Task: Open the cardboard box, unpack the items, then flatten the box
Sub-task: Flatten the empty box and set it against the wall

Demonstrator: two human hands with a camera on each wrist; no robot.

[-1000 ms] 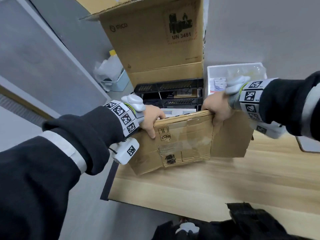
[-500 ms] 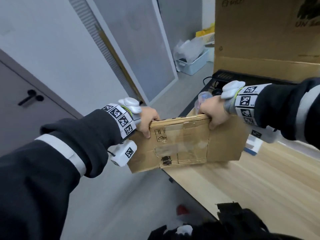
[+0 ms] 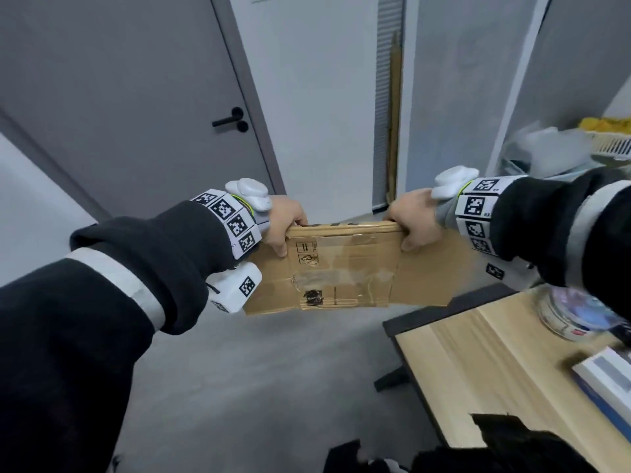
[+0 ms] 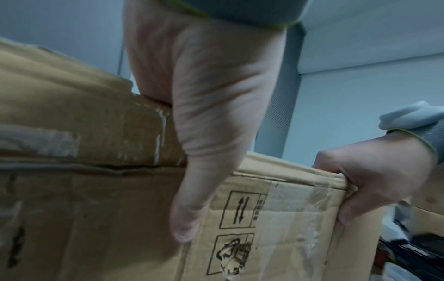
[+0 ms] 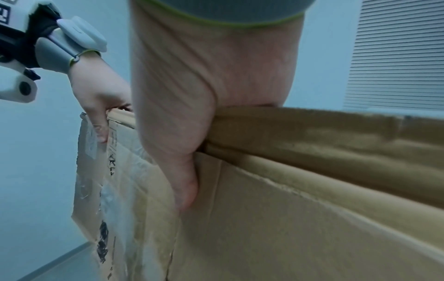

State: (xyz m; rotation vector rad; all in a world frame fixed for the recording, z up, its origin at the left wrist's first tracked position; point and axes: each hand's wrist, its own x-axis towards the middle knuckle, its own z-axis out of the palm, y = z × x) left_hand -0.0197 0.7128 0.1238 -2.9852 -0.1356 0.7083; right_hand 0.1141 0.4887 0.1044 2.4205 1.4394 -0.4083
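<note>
Left hand (image 3: 285,224) is clamped on the top left corner of the flattened cardboard box (image 3: 345,268), fingers hooked over the top edge and thumb pressed down the front face right next to the printed arrows symbol (image 4: 241,210). Right hand (image 3: 411,220) does the same thing at the top right, fingers curled over the folded edge, thumb down the front panel. So both hands are gripping it, neither one is spread or loose.

The box is squashed flat and held upright in the air between the two hands, out over the grey floor (image 3: 259,380), not touching anything else. Clear tape (image 3: 341,271) runs down the middle panel, with a torn dark label patch (image 3: 312,298) near the bottom edge. Side flaps stick out left and right past the hands.

Further out: the corner of the wooden surface (image 3: 478,363) sits lower right, well apart from the box, with a clear roundish container (image 3: 573,315) and a white and blue box (image 3: 604,380) on it, both blurry. Behind everything there's a grey door (image 3: 136,107) with a black handle (image 3: 228,120).
</note>
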